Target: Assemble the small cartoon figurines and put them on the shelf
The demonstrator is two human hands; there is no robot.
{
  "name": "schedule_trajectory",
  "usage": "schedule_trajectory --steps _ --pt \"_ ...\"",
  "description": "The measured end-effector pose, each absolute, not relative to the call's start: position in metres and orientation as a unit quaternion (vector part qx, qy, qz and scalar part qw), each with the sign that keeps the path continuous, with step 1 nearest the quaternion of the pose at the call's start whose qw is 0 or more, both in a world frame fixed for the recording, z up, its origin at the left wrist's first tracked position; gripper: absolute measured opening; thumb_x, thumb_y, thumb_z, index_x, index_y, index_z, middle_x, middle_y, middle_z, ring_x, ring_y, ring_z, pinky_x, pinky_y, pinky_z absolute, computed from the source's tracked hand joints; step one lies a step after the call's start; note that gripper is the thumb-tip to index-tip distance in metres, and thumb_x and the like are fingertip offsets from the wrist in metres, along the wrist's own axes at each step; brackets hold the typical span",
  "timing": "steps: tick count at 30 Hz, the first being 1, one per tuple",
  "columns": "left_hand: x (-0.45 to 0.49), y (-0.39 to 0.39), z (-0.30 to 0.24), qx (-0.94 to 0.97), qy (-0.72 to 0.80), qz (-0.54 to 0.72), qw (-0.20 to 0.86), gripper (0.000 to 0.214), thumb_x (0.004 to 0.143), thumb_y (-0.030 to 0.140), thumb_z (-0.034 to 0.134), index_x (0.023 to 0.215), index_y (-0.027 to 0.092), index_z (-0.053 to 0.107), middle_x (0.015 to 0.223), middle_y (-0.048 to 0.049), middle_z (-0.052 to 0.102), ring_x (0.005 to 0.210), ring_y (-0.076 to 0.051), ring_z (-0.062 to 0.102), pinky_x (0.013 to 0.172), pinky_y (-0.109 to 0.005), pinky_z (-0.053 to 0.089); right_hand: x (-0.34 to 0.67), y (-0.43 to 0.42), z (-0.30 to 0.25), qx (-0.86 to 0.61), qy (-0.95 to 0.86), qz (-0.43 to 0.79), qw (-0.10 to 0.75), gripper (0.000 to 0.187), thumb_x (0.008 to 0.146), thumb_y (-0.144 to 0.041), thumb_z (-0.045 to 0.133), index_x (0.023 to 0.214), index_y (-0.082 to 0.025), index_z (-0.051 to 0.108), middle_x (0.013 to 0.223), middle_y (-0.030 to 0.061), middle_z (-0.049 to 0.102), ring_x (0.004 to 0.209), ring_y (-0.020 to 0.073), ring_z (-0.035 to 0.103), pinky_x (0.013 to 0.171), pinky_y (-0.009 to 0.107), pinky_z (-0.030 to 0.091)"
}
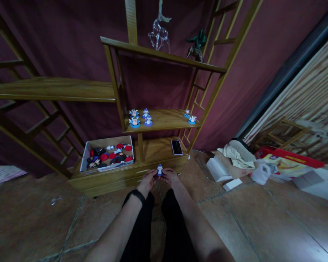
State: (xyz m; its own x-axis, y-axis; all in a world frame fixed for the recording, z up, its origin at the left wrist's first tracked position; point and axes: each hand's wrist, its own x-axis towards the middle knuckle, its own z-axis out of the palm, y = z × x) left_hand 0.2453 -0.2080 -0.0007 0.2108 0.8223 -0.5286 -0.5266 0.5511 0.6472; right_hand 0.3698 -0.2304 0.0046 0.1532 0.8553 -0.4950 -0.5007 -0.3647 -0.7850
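Observation:
Between both hands I hold a small purple-and-white figurine [160,170] upright by its round base, in front of the cabinet's drawers. My left hand [149,179] grips it from the left, and a black band circles that wrist. From the other side my right hand [170,176] closes on the same base. Above, on the wooden shelf [166,120], stand similar figurines: blue-based ones [135,122] and purple-based ones [148,120] at the left end, and two more [192,119] at the right end.
A cardboard box [83,160] full of jumbled figurines sits on the lower cabinet top, left of a phone [176,147]. A glass deer [160,32] and a dark green figure [198,45] occupy the top shelf. White boxes [218,169], bags and a red carton [292,156] lie rightward on the floor.

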Motion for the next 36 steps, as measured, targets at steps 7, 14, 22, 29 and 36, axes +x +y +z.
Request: schedule_trajectory --steps 7,14,22,29,36 --pt "0.245 -0.205 -0.006 0.158 0.459 0.439 0.756 0.012 0.075 0.001 0.063 0.076 0.013 0.061 0.064 -0.0040 0.067 0.053 -0.012 0.063 0.055 -0.023 0.053 0.369 -0.231 0.007 -0.550 -0.172 0.625 0.526 0.015 0.073 -0.018 0.066 0.070 -0.019 0.052 0.062 -0.0020 0.064 0.052 0.0110 0.061 0.056 0.025 0.051" --pt "0.245 -0.206 -0.006 0.169 0.454 0.437 0.758 0.010 0.075 0.003 0.063 0.077 0.013 0.063 0.064 -0.0044 0.067 0.053 -0.012 0.063 0.055 -0.022 0.052 0.368 -0.231 0.010 -0.562 -0.173 0.617 0.523 0.017 0.069 -0.020 0.070 0.071 -0.019 0.053 0.065 -0.0013 0.065 0.055 0.0111 0.061 0.058 0.025 0.052" --pt "0.247 -0.204 -0.010 0.152 0.455 0.446 0.755 0.009 0.075 0.005 0.064 0.072 0.014 0.061 0.064 -0.0033 0.066 0.052 -0.012 0.062 0.054 -0.023 0.051 0.367 -0.230 0.009 -0.564 -0.175 0.615 0.522 0.016 0.066 -0.021 0.071 0.073 -0.019 0.056 0.063 -0.0020 0.065 0.056 0.0119 0.062 0.060 0.026 0.053" --pt "0.249 -0.203 -0.012 0.165 0.443 0.447 0.759 0.009 0.074 0.004 0.064 0.074 0.013 0.062 0.065 -0.0037 0.066 0.054 -0.011 0.062 0.056 -0.022 0.052 0.369 -0.230 0.012 -0.573 -0.171 0.603 0.528 0.021 0.063 -0.022 0.075 0.070 -0.019 0.055 0.058 -0.0034 0.062 0.053 0.0110 0.060 0.059 0.026 0.051" --pt "0.249 -0.203 -0.011 0.167 0.437 0.446 0.763 0.008 0.075 0.005 0.064 0.075 0.013 0.063 0.064 -0.0041 0.066 0.053 -0.011 0.062 0.056 -0.022 0.052 0.369 -0.229 0.013 -0.577 -0.176 0.600 0.526 0.017 0.063 -0.020 0.072 0.070 -0.019 0.057 0.058 -0.0019 0.063 0.053 0.0117 0.060 0.059 0.027 0.051"
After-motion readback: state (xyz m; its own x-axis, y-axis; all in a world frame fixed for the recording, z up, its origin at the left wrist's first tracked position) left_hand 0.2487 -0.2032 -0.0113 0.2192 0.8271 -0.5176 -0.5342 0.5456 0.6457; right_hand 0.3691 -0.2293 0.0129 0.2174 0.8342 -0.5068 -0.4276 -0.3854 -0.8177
